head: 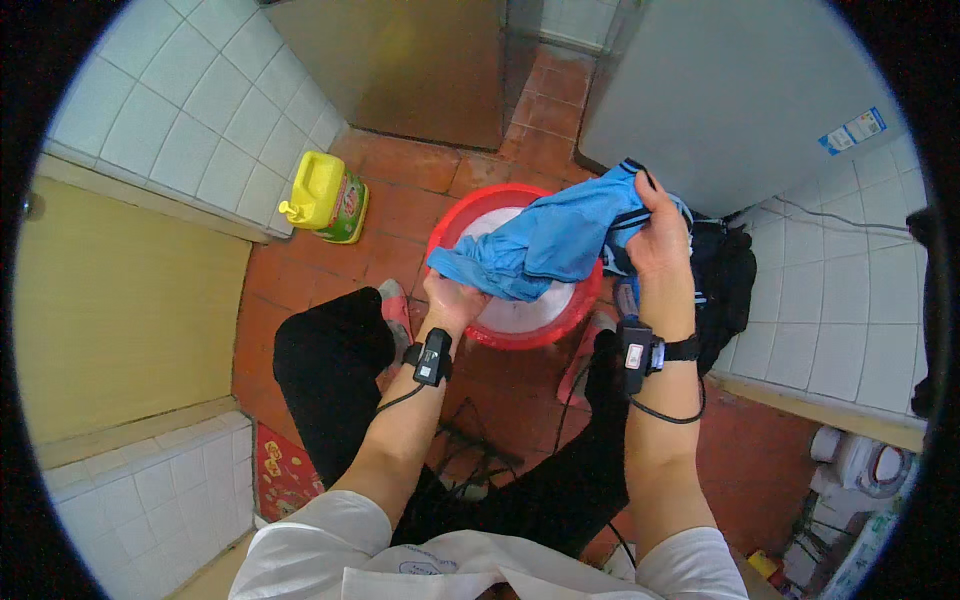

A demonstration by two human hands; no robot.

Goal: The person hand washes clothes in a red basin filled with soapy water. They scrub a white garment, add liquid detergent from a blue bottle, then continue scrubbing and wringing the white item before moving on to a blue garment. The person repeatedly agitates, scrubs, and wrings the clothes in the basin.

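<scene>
A blue garment (555, 236) with dark trim is stretched between my two hands, above a red plastic basin (510, 341). My left hand (455, 300) holds its lower left end over the basin's near rim, palm turned up. My right hand (661, 229) grips the upper right end, beyond the basin's right side, thumb on top. White suds (525, 319) fill the part of the basin that shows; the cloth covers the rest. Both my wrists wear strapped black devices with cables.
A yellow detergent jug (335, 199) stands on the tiled floor, left of the basin. Dark clothes (724, 277) lie in a pile at the right, by the tiled wall. Behind the basin stands a large grey panel (720, 97). Black cables (480, 450) hang between my legs.
</scene>
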